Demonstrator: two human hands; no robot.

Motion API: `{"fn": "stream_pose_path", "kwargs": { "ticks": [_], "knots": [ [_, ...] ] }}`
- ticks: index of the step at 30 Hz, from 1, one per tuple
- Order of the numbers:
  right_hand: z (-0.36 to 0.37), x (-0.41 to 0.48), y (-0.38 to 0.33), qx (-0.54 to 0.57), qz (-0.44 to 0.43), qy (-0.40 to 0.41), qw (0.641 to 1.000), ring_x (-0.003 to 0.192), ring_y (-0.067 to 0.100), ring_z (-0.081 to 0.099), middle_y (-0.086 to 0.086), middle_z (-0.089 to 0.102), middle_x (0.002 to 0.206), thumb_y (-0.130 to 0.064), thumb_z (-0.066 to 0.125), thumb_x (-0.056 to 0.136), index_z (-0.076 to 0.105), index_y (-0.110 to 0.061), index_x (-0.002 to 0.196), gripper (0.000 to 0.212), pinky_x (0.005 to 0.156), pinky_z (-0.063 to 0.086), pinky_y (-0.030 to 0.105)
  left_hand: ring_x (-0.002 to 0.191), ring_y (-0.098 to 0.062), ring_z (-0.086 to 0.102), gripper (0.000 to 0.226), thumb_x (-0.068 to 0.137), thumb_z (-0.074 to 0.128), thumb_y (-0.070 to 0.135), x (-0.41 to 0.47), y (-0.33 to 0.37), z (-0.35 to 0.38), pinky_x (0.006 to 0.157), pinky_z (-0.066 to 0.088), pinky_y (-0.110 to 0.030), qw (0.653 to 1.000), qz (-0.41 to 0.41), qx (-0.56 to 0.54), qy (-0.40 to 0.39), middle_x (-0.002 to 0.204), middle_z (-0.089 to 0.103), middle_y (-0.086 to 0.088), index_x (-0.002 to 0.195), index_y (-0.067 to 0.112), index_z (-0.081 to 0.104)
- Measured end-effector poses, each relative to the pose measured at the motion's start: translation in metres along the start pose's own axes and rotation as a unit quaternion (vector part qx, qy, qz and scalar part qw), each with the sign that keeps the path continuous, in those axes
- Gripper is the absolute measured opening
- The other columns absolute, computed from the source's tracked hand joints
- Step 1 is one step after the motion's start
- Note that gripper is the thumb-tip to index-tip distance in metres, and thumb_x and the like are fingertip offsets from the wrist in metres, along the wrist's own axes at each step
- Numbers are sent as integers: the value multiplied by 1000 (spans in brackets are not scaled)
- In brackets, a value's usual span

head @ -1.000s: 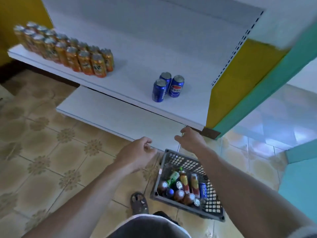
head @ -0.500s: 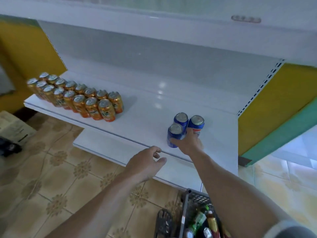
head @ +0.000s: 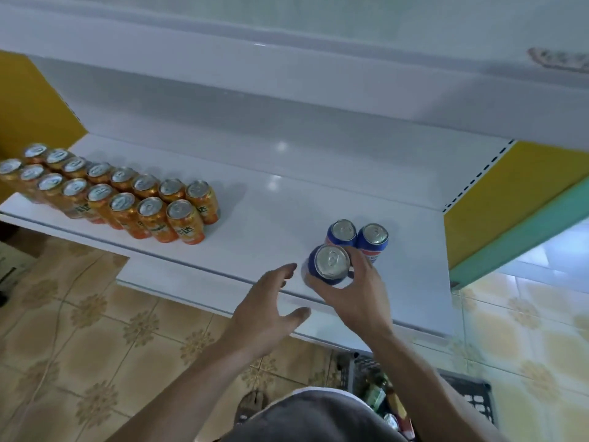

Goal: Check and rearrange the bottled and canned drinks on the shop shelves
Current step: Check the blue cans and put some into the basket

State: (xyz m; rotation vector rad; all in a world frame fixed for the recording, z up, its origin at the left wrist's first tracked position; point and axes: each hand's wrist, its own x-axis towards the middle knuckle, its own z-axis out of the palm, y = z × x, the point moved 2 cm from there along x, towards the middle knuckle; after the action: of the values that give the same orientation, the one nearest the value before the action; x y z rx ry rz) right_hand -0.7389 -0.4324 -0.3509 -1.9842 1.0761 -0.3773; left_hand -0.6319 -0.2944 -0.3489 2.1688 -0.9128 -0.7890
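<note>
A blue can (head: 330, 266) is clasped by the right hand (head: 358, 301), likely for checking; the left hand (head: 266, 314) is held open, empty.

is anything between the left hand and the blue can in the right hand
Nothing visible. Only bare shelf shows between the left hand and the blue can, which the right hand grips.
</note>
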Motion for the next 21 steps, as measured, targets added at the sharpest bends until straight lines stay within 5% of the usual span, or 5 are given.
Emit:
{"fn": "stream_pose_path", "kwargs": {
  "ticks": [4, 6, 11, 15, 21],
  "knots": [
    [-33, -41, -54, 17, -91, 52, 994, 108, -12, 52, -35, 56, 113, -57, 85, 69, 52, -46, 117, 59, 83, 40, 3, 129, 14, 36, 80, 78, 78, 45, -18, 17, -20, 99, 35, -7, 989, 122, -73, 47, 134, 29, 50, 134, 60, 23],
    [-44, -56, -79, -9, -142, 76, 987, 111, -20, 47, -42, 51, 115, -65, 79, 67, 48, -52, 120, 63, 86, 34, -3, 133, 11, 36, 83, 74, 76, 48, -21, 27, -32, 101, 35, -3, 973, 187, -120, 67, 139, 32, 45, 140, 53, 26],
    [-45, -79, -110, -81, -227, 102, 965, 112, -19, 41, -39, 46, 117, -63, 70, 68, 48, -42, 130, 69, 96, 30, 0, 131, -22, 51, 78, 76, 84, 23, -10, 29, -44, 107, 47, -40, 940, 288, -178, 42, 140, 53, 2, 143, 15, 43],
    [-42, -85, -114, -96, -237, 125, 958, 115, -18, 41, -31, 48, 121, -62, 69, 69, 50, -38, 132, 70, 98, 28, 0, 129, -16, 53, 74, 76, 85, 15, -12, 28, -49, 106, 46, -28, 935, 307, -171, 40, 136, 56, 6, 139, 17, 46],
    [-38, -88, -112, -87, -217, 139, 962, 112, -12, 45, -28, 52, 119, -65, 69, 70, 53, -34, 131, 70, 97, 30, -1, 130, -6, 49, 75, 76, 82, 32, -13, 30, -50, 103, 40, -12, 936, 313, -162, 13, 137, 52, 22, 140, 28, 43]
  ]
}}
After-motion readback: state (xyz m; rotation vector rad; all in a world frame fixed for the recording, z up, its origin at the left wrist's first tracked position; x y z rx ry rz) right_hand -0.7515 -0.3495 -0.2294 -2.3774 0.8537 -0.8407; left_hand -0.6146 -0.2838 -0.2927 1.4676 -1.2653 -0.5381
